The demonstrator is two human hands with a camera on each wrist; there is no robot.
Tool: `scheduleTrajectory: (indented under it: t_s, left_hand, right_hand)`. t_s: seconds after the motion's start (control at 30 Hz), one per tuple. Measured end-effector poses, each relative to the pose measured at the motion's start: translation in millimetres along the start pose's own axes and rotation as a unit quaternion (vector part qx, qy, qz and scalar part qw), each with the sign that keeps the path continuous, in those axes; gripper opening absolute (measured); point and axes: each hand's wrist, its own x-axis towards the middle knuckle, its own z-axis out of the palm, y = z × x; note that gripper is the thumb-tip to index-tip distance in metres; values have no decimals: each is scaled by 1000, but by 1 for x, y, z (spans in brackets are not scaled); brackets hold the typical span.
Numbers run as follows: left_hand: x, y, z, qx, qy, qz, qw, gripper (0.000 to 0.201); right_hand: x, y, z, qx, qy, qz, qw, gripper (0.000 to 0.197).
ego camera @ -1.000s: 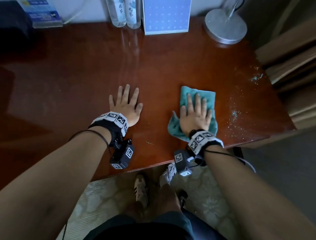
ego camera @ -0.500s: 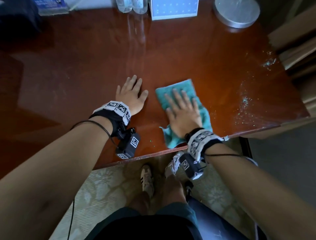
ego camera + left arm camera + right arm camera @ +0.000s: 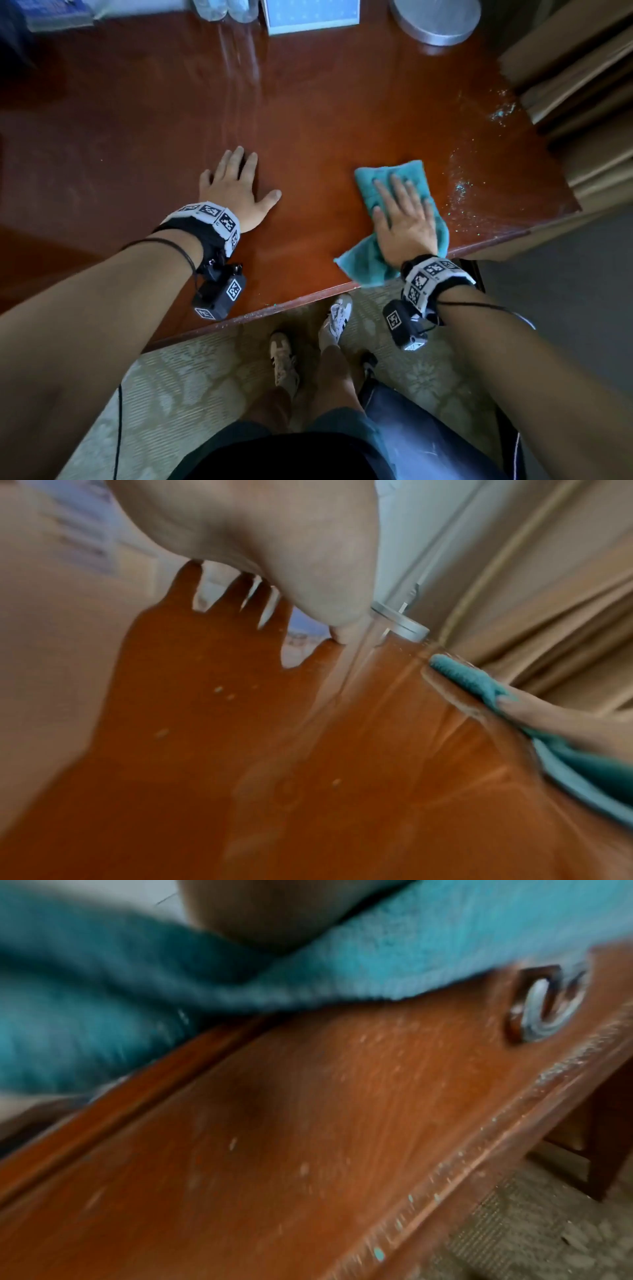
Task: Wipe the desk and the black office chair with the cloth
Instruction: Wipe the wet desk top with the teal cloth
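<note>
A teal cloth [image 3: 414,178] lies on the glossy red-brown desk [image 3: 308,113] near its front right edge, one corner hanging over the edge. My right hand [image 3: 402,212] presses flat on the cloth with fingers straight. Flat on the bare desk to the left of the cloth rests my left hand [image 3: 233,185], fingers spread. The left wrist view shows the cloth [image 3: 462,674] off to the right with a finger of the other hand on it. Blurred teal cloth [image 3: 411,947] over the desk front [image 3: 308,1123] fills the right wrist view. A dark chair part [image 3: 428,445] shows at bottom right.
Pale specks [image 3: 462,195] dot the desk right of the cloth. Along the back edge stand clear bottles [image 3: 226,10], a blue-white card [image 3: 311,17] and a round metal lamp base [image 3: 438,20]. Beige curtains [image 3: 582,85] hang at the right. My feet [image 3: 308,342] stand on patterned carpet.
My right hand slid the cloth left toward the left hand, then back right near the front edge. The left hand stayed flat. The head view tilted closer.
</note>
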Motion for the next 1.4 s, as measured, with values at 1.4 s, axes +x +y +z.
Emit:
scheduleTrajectory:
  t_s: [1.4]
  left_hand:
    - [100,258,8,-33,-5,68,997,57]
  right_hand:
    - [58,122,-31,-24,-26,-104,994,53]
